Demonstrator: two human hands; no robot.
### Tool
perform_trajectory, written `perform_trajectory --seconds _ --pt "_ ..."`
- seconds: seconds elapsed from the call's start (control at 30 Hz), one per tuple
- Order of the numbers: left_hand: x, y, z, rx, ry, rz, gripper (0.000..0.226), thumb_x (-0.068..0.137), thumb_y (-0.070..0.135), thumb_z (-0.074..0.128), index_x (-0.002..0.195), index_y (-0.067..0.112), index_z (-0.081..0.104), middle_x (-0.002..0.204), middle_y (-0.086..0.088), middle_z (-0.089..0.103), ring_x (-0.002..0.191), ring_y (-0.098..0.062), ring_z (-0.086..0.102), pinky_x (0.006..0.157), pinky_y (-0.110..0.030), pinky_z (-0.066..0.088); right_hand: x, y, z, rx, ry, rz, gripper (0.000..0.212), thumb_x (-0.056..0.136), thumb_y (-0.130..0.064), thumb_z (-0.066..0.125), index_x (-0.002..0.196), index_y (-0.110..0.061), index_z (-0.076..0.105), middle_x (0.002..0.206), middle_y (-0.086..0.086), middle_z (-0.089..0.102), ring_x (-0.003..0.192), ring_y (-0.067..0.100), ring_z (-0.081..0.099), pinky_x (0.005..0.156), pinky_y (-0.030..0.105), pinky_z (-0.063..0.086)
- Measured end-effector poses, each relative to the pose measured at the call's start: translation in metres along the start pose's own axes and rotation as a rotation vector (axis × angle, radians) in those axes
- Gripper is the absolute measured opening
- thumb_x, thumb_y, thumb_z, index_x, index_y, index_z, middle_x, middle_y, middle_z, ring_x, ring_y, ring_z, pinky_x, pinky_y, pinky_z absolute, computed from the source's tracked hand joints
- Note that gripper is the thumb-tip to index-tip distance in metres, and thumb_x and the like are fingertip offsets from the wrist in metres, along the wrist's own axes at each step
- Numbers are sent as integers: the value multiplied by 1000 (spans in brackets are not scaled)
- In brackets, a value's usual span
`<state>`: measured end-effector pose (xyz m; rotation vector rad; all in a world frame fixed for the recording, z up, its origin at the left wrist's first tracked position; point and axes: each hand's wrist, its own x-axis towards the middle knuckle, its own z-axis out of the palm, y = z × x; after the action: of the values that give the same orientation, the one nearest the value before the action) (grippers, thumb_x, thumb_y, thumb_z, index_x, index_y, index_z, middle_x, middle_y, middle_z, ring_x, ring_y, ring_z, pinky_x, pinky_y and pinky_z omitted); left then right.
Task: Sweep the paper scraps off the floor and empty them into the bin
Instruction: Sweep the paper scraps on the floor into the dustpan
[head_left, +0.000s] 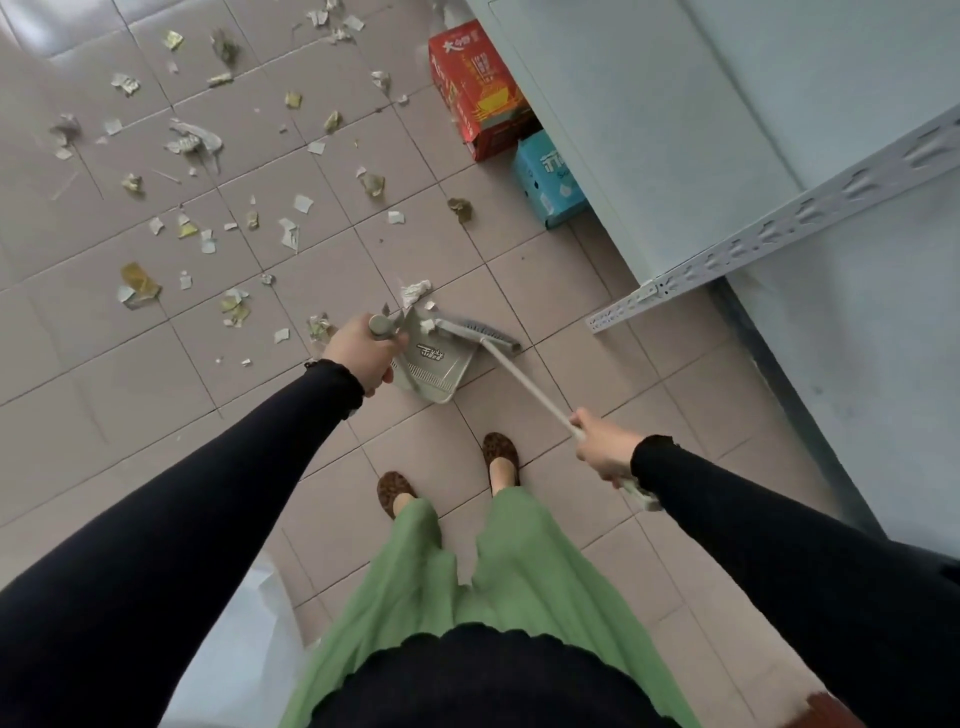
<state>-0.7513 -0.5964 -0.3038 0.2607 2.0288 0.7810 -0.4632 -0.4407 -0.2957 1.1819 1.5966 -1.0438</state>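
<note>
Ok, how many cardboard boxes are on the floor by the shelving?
2. The red box lies beside the shelving; the blue box sits next to it, nearer the camera. More may be hidden underneath.

The square floor tiles (156, 405) are pinkish beige, with a grid of dark grout lines. The torn paper scraps (140, 283) are white, yellow and olive-gold. The ribbed plastic dustpan (431, 364) is pale grey-beige with dark lettering; the long-handled broom (530, 384) has a cream stick and grey bristles. The larger cardboard carton (475, 88) is red with gold print — the smaller cardboard box (550, 179) blue with white. Flat shoes (397, 491) show leopard spots; trousers (509, 571) are green, sleeves (208, 493) black.
</note>
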Motion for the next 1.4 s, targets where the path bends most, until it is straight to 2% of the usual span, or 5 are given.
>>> perform_trajectory --seconds 0.23,0.43,0.57,0.83,1.4 --pt "-16 -25 -16 24 11 57 21 91 41 57 99 22 57 59 -8 57 39 -17 39 40 -23 32 -68 7 12 44 83 -88 41 99 -18 39 138 -29 34 77 6 49 52 17 40 40 25 38" --pt "-37 -52 -40 -111 95 16 18 96 31 59 104 14 58 55 -7 51 36 -13 35 38 -22 29 3 -74 2 34 200 -141 37 100 -10 38 136 -18 33 90 14 54 60 20 46 44 29 41" --pt "-38 -56 -54 -169 87 -24 13 99 28 56 100 14 57 56 -8 48 34 -10 32 33 -20 26 43 -120 4 -83 172 -111 39 99 -5 40 136 -12 30 106 20 54 77 28 49 64 38 44" --pt "-31 -62 -72 -119 55 -32 12 98 29 56 94 18 56 57 -8 50 39 -14 36 39 -23 29 -27 -58 20 -147 -15 -79 33 100 -16 42 132 -24 38 81 6 49 52 15 39 37 21 35" --pt "-76 -106 -98 -186 136 -76 14 99 28 57 96 15 57 56 -9 48 37 -12 34 36 -20 27 17 -144 70 -231 110 -174 38 100 -6 34 138 -10 30 86 10 46 64 20 42 50 29 34"
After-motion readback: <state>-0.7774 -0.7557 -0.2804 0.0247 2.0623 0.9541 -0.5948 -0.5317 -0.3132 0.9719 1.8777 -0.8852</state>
